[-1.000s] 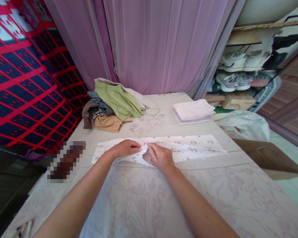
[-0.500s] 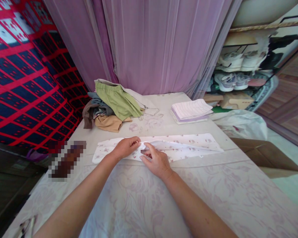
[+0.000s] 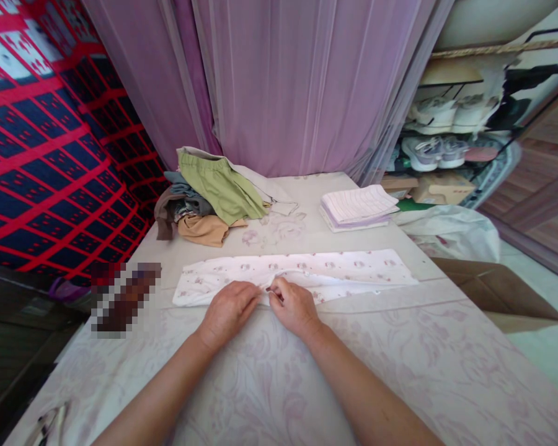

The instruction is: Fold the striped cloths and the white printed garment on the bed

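A white garment (image 3: 339, 266) with small reddish-brown prints lies across the table, folded into a long strip. My left hand (image 3: 230, 306) is closed at the middle of its near edge, fingers pinching the fabric. Beside it, my right hand (image 3: 295, 306) is also closed, thumb and fingertips gripping the same edge, with the fingertips of both hands almost meeting. Between my hands the cloth is bunched, and to the right its upper layer gapes slightly. The exact part under my fingertips is hidden.
A heap of loose clothes with green shorts (image 3: 214, 186) lies at the back left. Folded cloths (image 3: 358, 207) are stacked at the back right. Purple curtains (image 3: 307, 87) hang behind the table (image 3: 279, 384). Right of it stand a cardboard box (image 3: 493, 294) and a shoe rack (image 3: 451, 133).
My left hand has moved down and toward me from the upper layer to the near edge. My right hand's fingers have closed on the cloth. The upper layer now lies flatter.
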Motion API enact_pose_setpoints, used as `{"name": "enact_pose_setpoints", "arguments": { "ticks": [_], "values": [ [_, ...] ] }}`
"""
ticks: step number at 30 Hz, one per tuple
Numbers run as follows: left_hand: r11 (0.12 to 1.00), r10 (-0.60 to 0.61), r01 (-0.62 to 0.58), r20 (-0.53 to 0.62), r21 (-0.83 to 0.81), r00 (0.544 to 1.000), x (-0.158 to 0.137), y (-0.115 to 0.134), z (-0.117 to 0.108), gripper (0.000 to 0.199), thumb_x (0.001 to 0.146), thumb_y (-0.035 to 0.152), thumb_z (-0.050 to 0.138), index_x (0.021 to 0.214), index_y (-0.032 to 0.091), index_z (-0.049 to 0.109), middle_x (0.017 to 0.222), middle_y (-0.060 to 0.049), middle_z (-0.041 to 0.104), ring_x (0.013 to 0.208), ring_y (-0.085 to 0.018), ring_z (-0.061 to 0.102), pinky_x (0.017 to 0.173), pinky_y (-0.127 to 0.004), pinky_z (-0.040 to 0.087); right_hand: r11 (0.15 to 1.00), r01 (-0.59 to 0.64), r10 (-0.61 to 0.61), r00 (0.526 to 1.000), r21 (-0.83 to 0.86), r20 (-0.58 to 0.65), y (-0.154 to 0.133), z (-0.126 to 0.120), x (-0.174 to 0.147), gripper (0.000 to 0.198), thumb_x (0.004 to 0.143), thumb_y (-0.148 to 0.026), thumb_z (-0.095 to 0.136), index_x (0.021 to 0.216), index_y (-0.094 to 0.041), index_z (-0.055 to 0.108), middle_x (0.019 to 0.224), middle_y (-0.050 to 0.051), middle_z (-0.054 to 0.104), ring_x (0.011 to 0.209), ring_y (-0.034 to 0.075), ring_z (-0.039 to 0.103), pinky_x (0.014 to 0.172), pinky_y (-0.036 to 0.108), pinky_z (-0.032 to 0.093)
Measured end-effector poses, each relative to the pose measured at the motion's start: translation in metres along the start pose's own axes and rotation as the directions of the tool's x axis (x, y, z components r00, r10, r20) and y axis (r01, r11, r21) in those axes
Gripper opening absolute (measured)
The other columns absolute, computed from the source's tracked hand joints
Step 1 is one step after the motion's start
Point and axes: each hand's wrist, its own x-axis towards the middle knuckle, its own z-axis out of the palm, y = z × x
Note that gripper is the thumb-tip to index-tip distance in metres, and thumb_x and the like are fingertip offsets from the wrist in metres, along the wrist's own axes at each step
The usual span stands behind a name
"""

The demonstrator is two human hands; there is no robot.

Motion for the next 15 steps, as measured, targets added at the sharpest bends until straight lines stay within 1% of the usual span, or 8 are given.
{"name": "enact_pose_setpoints", "arguments": {
  "ticks": [2, 4, 7, 9, 12, 15],
  "values": [
    [1.000, 0.027, -0.027, -0.016, -0.010, 1.000, -0.013, 0.002, 0.010, 0.025, 0.093, 0.026, 0.047, 0.111, 0.022, 0.063, 0.111, -0.007, 0.067, 0.104, -0.020, 0.061, 0.092, -0.036, 0.050, 1.000, 0.002, -0.002, 1.000, 0.002, -0.007, 0.000, 0.001, 0.000, 0.008, 0.081, -0.018, 0.054, 0.086, -0.023, 0.058, 0.075, 0.000, 0.069, 0.072, 0.017, 0.065, 0.063, 0.025, 0.041],
    [0.999, 0.036, -0.036, -0.020, -0.008, 0.999, -0.020, 0.002, 0.019, 0.029, 0.092, 0.024, 0.048, 0.119, 0.022, 0.061, 0.119, -0.008, 0.064, 0.110, -0.021, 0.059, 0.096, -0.039, 0.049, 1.000, 0.006, -0.006, 1.000, 0.017, -0.013, 0.000, 0.000, 0.000, 0.008, 0.079, -0.019, 0.054, 0.085, -0.023, 0.058, 0.075, 0.000, 0.069, 0.072, 0.016, 0.065, 0.063, 0.024, 0.041],
    [1.000, 0.026, -0.026, 0.002, 0.002, 1.000, -0.022, 0.002, 0.026, 0.033, 0.091, 0.022, 0.050, 0.123, 0.020, 0.059, 0.121, -0.009, 0.064, 0.113, -0.022, 0.056, 0.099, -0.041, 0.047, 0.999, 0.011, -0.011, 1.000, 0.050, -0.005, 0.002, -0.004, 0.000, 0.007, 0.079, -0.020, 0.054, 0.082, -0.024, 0.059, 0.071, -0.002, 0.068, 0.067, 0.015, 0.063, 0.061, 0.023, 0.040],
    [1.000, 0.013, -0.013, 0.016, 0.011, 1.000, -0.020, 0.004, 0.027, 0.035, 0.090, 0.022, 0.051, 0.124, 0.020, 0.059, 0.122, -0.008, 0.064, 0.114, -0.023, 0.055, 0.101, -0.042, 0.046, 0.998, 0.011, -0.010, 1.000, 0.067, -0.016, 0.006, -0.009, 0.001, 0.008, 0.082, -0.021, 0.052, 0.081, -0.024, 0.060, 0.067, -0.003, 0.067, 0.062, 0.014, 0.061, 0.059, 0.023, 0.039],
    [0.999, -0.001, 0.000, 0.034, 0.038, 0.999, -0.018, 0.007, 0.027, 0.035, 0.090, 0.023, 0.052, 0.124, 0.021, 0.059, 0.123, -0.007, 0.064, 0.115, -0.025, 0.054, 0.101, -0.044, 0.045, 0.999, -0.023, 0.028, 0.993, 0.049, -0.114, 0.017, -0.018, 0.007, 0.015, 0.087, -0.025, 0.047, 0.084, -0.023, 0.062, 0.066, -0.002, 0.067, 0.062, 0.014, 0.061, 0.061, 0.024, 0.040],
    [0.997, -0.008, 0.004, 0.050, 0.082, 0.999, -0.017, 0.010, 0.029, 0.035, 0.090, 0.026, 0.052, 0.124, 0.023, 0.060, 0.126, -0.006, 0.063, 0.117, -0.026, 0.052, 0.101, -0.045, 0.044, 0.998, -0.057, 0.056, 0.972, 0.001, -0.229, 0.031, -0.027, 0.015, 0.018, 0.088, -0.025, 0.047, 0.088, -0.022, 0.064, 0.076, 0.001, 0.070, 0.071, 0.016, 0.063, 0.068, 0.026, 0.042]
  ]
}}
